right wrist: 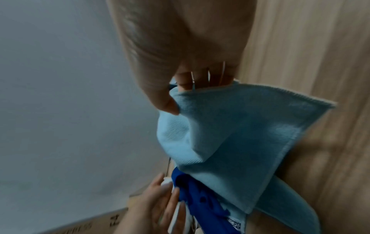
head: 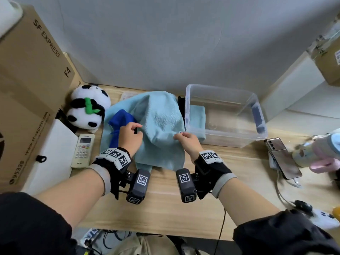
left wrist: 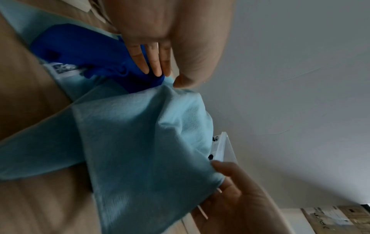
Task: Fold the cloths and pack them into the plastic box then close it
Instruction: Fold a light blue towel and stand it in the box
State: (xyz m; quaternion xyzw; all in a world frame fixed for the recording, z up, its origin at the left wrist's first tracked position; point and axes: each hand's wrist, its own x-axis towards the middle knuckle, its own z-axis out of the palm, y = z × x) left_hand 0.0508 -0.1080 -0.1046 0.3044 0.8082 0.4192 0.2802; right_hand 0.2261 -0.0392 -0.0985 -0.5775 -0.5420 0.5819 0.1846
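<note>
Both forearms fill the bottom of the head view, each wrist strapped with a black camera rig bearing square markers. Just beyond them, at the centre of the frame, the left hand (head: 131,135) and the right hand (head: 186,139) hold up a light blue cloth (head: 160,126) above the wooden table (head: 165,205).

From the right wrist camera, the right hand (right wrist: 180,52) has its thumb and curled fingers pinched on the cloth's (right wrist: 230,129) upper edge, one stitched corner sticking out toward the right of that frame. From the left wrist camera, the left hand (left wrist: 170,36) pinches the cloth (left wrist: 140,142) at its thumb tip, the other fingers lying fairly straight and close together over a dark blue cloth (left wrist: 96,52). That dark blue cloth (head: 120,126) lies crumpled on another light blue cloth (head: 108,129) spread at centre-left of the head view, partly hidden by the left hand.

Right of centre stands the clear plastic box (head: 226,115), open, its lid not clearly seen. A folded light blue cloth (head: 196,118) shows through its near-left wall, though whether it lies inside I cannot tell.

At the left a panda plush (head: 88,107) sits beside a remote control (head: 83,150) and a large cardboard box (head: 31,80). A phone (head: 282,157) lies at the right edge of the table.
</note>
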